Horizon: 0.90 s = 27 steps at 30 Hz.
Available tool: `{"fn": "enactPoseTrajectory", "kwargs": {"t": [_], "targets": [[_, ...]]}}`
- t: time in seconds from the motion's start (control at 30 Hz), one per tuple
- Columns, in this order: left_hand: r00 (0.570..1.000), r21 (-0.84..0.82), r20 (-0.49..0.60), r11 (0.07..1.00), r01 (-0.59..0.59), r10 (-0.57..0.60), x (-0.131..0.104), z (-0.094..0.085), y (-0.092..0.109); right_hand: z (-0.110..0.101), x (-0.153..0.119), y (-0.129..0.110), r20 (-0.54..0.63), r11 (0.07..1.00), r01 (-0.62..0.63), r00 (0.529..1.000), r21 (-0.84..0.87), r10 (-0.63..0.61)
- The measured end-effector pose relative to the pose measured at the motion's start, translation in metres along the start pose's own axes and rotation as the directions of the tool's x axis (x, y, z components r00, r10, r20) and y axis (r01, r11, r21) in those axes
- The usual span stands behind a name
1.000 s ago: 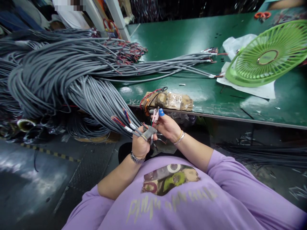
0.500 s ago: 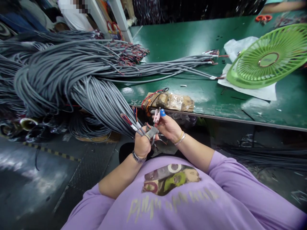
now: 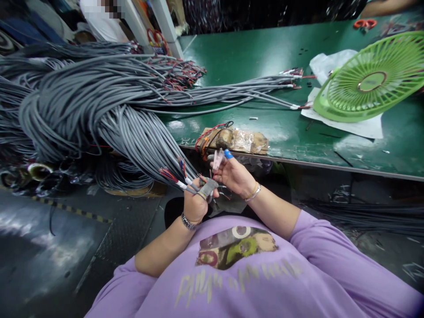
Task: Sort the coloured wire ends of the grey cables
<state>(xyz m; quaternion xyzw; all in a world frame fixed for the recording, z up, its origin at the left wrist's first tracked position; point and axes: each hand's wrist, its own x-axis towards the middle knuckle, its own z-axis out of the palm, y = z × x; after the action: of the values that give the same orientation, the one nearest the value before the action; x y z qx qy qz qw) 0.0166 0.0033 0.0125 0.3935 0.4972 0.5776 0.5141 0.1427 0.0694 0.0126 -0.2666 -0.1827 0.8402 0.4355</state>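
Note:
My left hand (image 3: 195, 204) is closed around the ends of a few grey cables (image 3: 190, 190). White sleeves (image 3: 181, 184) circle the cables, and red and blue wires (image 3: 168, 175) fan out of them to the left. A grey wrapping (image 3: 208, 188) lies across the thumb side of this hand. Just right of it is my right hand (image 3: 236, 177), fingers curled, with a blue cover (image 3: 228, 153) on one fingertip. A pale pink piece (image 3: 217, 159) shows at these fingers, too blurred to identify. Thin loose wires (image 3: 210, 176) lie between the hands.
A thick heap of grey cables (image 3: 82, 97) covers the left of the green table (image 3: 251, 53). A taped wooden block (image 3: 243, 140) sits at its front edge. To the right are a green fan (image 3: 371, 81) and red-handled scissors (image 3: 364, 24). Another person's arm (image 3: 391, 6) shows top right.
My right hand has moved slightly right, away from my left hand. The cable ends in my left hand have tipped a little to the left and down.

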Motion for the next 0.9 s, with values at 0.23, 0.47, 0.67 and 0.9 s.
{"fn": "enactPoseTrajectory", "kwargs": {"t": [0.23, 0.47, 0.67, 0.9], "targets": [[0.999, -0.009, -0.039, 0.999, -0.032, 0.031, 0.001, 0.005, 0.004, -0.004, 0.001, 0.009, -0.066, 0.984, 0.155, 0.985, -0.092, -0.161], [0.998, -0.027, -0.050, 0.999, -0.034, 0.033, 0.007, 0.010, 0.001, -0.010, 0.010, 0.017, -0.130, 0.872, 0.381, 0.891, -0.308, -0.435], [0.998, -0.002, -0.050, 1.000, -0.027, 0.027, 0.010, 0.007, -0.006, -0.001, 0.016, 0.012, -0.077, 0.986, 0.167, 0.983, 0.021, -0.164], [0.999, 0.037, -0.054, 0.999, -0.008, 0.010, 0.008, 0.006, -0.009, 0.005, 0.017, 0.012, -0.091, 0.979, 0.197, 0.977, 0.044, -0.192]]}}
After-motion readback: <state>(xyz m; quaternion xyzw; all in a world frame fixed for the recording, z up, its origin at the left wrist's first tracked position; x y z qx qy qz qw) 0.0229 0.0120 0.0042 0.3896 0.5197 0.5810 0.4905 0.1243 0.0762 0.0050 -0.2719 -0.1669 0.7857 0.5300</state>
